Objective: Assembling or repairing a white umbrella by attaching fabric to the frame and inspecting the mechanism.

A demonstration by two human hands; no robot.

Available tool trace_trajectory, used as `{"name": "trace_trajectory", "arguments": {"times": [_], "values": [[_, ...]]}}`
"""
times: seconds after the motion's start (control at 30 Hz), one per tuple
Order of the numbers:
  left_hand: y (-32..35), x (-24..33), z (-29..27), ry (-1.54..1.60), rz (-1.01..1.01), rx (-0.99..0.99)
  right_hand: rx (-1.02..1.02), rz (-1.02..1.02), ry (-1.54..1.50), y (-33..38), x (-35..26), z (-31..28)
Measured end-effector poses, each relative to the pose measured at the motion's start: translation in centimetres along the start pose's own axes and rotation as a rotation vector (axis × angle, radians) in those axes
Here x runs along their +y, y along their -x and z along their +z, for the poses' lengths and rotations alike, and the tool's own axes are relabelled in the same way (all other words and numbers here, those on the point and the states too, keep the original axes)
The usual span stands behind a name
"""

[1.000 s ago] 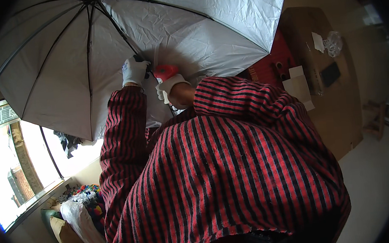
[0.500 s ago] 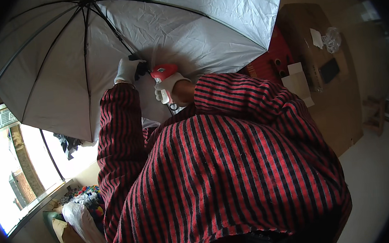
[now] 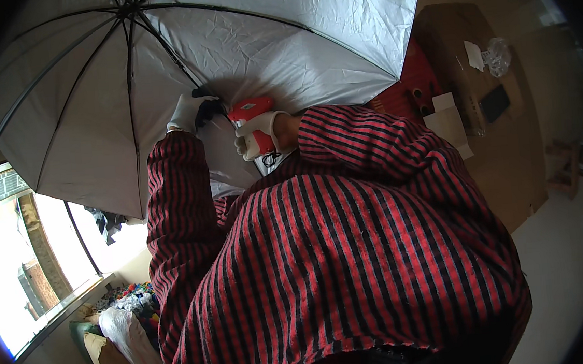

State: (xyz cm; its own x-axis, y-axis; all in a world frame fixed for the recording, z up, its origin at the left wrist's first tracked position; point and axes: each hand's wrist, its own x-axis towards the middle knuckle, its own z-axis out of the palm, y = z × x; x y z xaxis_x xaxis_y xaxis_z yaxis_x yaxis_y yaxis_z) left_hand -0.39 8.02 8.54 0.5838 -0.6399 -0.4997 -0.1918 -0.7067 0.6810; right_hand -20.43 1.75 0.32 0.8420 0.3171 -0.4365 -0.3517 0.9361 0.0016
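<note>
An open umbrella (image 3: 269,67) with a silvery lining and dark ribs fills the upper view, its underside facing me. My left hand (image 3: 186,112), in a pale glove, is closed beside one rib at the umbrella's lower part. A dark, soft-looking piece (image 3: 208,110) sits at its fingers; what exactly it is I cannot make out. Just to the right, my right hand (image 3: 260,131), also gloved, is wrapped round the grip of a red and white gun-shaped tool (image 3: 251,108). The tool's front points left toward the dark piece and lies close to the lining.
Large brown cardboard boxes (image 3: 503,179) stand on the right, with a crumpled clear plastic bag (image 3: 498,57) and a dark flat object (image 3: 494,103) on them. A bright window (image 3: 19,251) is on the left. Below it are filled sacks (image 3: 126,339) and colourful scraps (image 3: 133,295).
My right hand has turned the tool, so its front lies flatter and its red grip side shows. My left hand has shifted slightly left and down, and the umbrella has dipped a little.
</note>
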Motion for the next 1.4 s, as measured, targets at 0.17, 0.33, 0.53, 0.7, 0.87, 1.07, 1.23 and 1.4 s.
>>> {"name": "trace_trajectory", "arguments": {"times": [0.17, 0.33, 0.53, 0.7, 0.87, 1.07, 1.23, 1.4], "values": [[-0.4, -0.4, -0.3, 0.030, -0.011, -0.039, 0.047, 0.011, 0.031, 0.0, -0.4, 0.4], [-0.8, -1.2, -0.3, 0.093, -0.036, -0.034, 0.085, 0.008, 0.079, 0.0, -0.8, 0.7], [-0.2, 0.4, 0.3, -0.027, -0.004, -0.037, 0.046, 0.026, 0.025, -0.4, -0.9, 0.2], [0.3, 0.5, 0.6, -0.035, 0.025, -0.016, 0.013, 0.099, -0.038, -0.7, -1.0, 0.1], [0.2, 0.4, 0.6, -0.062, -0.012, -0.020, 0.133, -0.011, 0.133, -0.1, -0.8, 0.9], [0.0, 0.3, 0.8, -0.026, -0.012, 0.038, 0.276, -0.067, 0.474, -0.2, -2.0, 1.1], [0.9, 1.3, 1.1, -0.057, -0.020, 0.036, 0.215, -0.104, 0.481, -0.2, -1.9, 0.7], [1.0, 1.4, 1.9, -0.180, 0.016, 0.145, 0.313, -0.106, 0.552, 0.0, -1.3, 1.8]]}}
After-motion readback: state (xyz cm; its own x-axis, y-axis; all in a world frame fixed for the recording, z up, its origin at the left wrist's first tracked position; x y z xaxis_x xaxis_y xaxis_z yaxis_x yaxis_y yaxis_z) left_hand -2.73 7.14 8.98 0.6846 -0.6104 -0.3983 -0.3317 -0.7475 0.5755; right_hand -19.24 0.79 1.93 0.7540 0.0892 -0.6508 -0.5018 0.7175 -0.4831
